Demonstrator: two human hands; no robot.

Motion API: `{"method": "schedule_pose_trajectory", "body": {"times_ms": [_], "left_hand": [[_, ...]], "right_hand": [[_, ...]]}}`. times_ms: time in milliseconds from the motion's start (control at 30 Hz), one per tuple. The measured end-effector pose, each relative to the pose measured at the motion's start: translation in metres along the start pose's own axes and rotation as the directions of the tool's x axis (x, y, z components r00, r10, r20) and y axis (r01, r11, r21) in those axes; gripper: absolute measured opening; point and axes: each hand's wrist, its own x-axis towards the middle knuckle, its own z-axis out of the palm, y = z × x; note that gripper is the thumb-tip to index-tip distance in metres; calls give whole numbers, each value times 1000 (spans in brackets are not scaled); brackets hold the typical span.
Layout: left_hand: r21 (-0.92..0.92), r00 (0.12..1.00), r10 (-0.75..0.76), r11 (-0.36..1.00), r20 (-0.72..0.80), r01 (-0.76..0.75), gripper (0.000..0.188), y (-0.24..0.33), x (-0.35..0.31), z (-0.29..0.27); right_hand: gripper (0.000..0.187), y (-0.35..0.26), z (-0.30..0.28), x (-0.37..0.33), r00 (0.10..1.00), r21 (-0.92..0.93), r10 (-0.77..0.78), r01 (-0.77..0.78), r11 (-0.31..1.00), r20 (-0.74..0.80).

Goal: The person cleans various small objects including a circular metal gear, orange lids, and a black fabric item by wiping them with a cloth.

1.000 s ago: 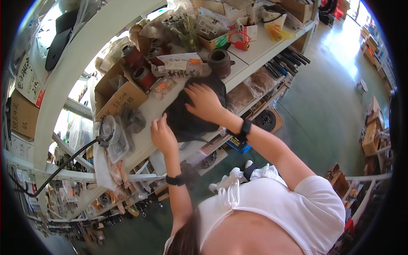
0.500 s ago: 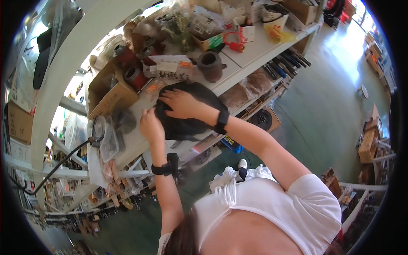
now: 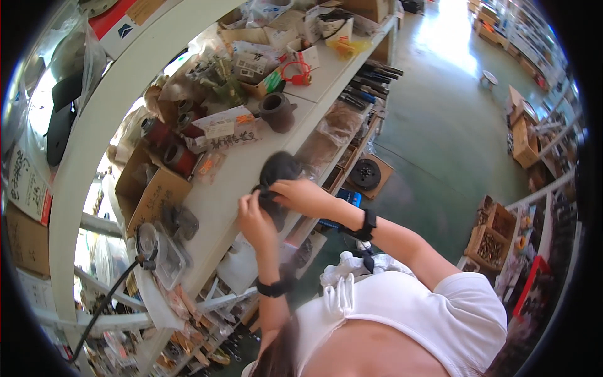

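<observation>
- Head view: a black bundle [image 3: 279, 168] is bunched between the hands at the front edge of the white bench [image 3: 217, 191]; its lower part is partly covered, and its material is hard to tell
- The left hand [image 3: 259, 225] has its fingers pinched together on the bundle's near side, the exact grip too small to see
- The right hand [image 3: 308, 198] has its fingers closed on the bundle's middle, hiding that part
- Red-brown cylinders [image 3: 179, 160] stand partly hidden by a cardboard box [image 3: 157, 200]
- A grey lump [image 3: 183, 223] beside it is indistinct
</observation>
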Motion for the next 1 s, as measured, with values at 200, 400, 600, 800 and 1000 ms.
{"method": "schedule_pose_trajectory", "body": {"times_ms": [200,400,600,800,1000], "left_hand": [[-386,985,79,923,152,-15,23,20,-46,56],[-567,983,143,822,113,-54,27,58,-15,64],[-317,965,151,924,-212,-214,76,61,89,68],[-204,948,-32,978,-317,-35,97,53,121,110],[-340,902,-186,939,-390,46,87,57,116,115]], "right_hand": [[24,33,5,-88,951,88,212,-197,976,-225],[20,38,-40,-119,759,107,363,-365,925,-540],[25,71,-81,-97,680,124,181,-132,983,-710],[33,96,-128,-30,615,117,-58,240,964,-786],[25,132,-137,57,937,16,-4,10,1000,-350]]}}
